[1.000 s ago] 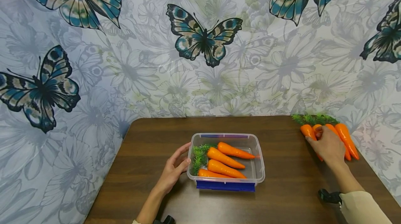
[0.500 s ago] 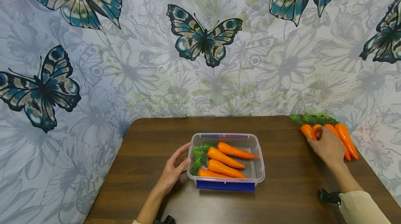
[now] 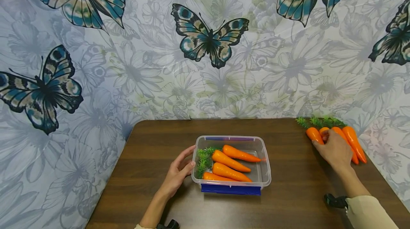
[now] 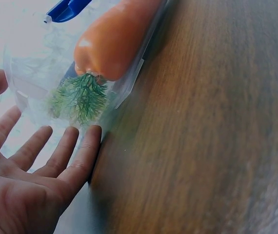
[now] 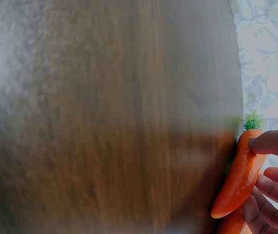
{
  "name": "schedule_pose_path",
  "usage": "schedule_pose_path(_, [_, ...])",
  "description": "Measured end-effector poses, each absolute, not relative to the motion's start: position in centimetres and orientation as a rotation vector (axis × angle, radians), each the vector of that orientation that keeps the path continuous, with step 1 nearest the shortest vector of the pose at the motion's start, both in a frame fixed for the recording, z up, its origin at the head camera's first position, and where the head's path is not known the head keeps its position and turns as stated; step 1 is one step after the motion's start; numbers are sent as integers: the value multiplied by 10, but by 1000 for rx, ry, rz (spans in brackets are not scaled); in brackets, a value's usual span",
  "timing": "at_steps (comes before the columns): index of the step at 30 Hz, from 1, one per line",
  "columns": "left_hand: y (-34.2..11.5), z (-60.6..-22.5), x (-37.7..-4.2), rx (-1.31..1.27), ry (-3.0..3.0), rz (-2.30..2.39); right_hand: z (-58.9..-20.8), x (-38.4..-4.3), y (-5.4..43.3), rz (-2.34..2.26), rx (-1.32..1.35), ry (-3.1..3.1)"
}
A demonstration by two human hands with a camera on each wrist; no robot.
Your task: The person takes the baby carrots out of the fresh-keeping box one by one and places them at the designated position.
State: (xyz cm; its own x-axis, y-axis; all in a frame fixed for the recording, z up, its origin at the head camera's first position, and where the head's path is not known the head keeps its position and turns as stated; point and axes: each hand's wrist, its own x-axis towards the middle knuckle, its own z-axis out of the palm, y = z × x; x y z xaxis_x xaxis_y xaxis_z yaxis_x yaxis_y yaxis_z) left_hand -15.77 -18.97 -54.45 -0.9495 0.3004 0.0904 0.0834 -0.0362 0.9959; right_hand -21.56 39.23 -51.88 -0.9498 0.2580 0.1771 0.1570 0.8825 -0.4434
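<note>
A clear plastic container [image 3: 267,172] with blue clips stands mid-table, several orange carrots [image 3: 232,172] lying inside it. Their green tops [image 4: 83,97] point to the container's left end. My left hand [image 3: 177,172] rests against that left wall, fingers fairly straight and the thumb near the rim. At the table's back right corner, my right hand [image 3: 337,150] reaches over a row of loose carrots [image 3: 353,141]. In the right wrist view its thumb and fingers grip a carrot [image 5: 239,175]; the lower parts of some neighbouring carrots are hidden behind the hand.
The brown wooden table [image 3: 153,150] ends at a cloth backdrop [image 3: 134,79] printed with butterflies and flowers. The loose carrots lie close to the table's right edge, their leafy tops [image 3: 320,121] at the back edge.
The leftmost loose carrot and its leafy top have shifted slightly left, and its tip is now hidden by the right hand. The left hand and the container look still.
</note>
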Motion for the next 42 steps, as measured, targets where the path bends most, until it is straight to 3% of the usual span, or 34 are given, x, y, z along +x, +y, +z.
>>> schedule_pose_path(18, [-189,-544,-157,425,2064,2121,-510,-217,384,617,-262,-2805])
schedule_pose_path(42, [-189,-546,-157,414,2070,2116,-460,-199,292,859,110,-2888])
